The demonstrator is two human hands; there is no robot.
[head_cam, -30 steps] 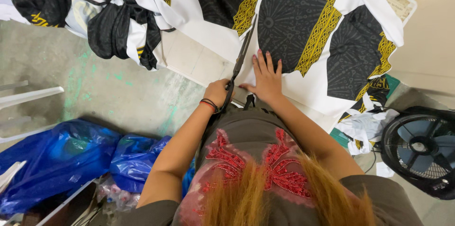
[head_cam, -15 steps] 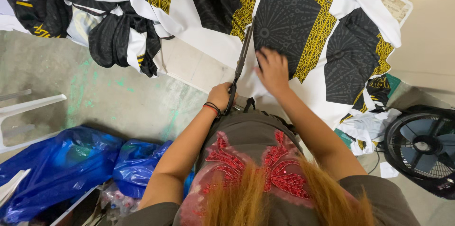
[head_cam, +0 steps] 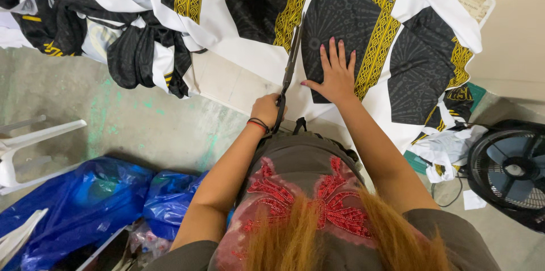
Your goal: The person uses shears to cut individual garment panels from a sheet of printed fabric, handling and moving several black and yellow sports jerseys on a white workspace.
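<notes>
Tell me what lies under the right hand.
The right hand presses flat on black, white and gold patterned cloth, beside the scissors that the left hand holds. What is beneath the cloth there cannot be seen; it is covered.

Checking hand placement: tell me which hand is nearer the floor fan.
Right. The right hand lies flat on the patterned cloth, on the side of the floor fan; the left hand, holding the scissors, is farther away.

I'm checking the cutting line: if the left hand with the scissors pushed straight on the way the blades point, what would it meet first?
Probably only more of the white, black and gold patterned fabric: the left hand aims the scissors up along it, beside the right hand pressed flat.
</notes>
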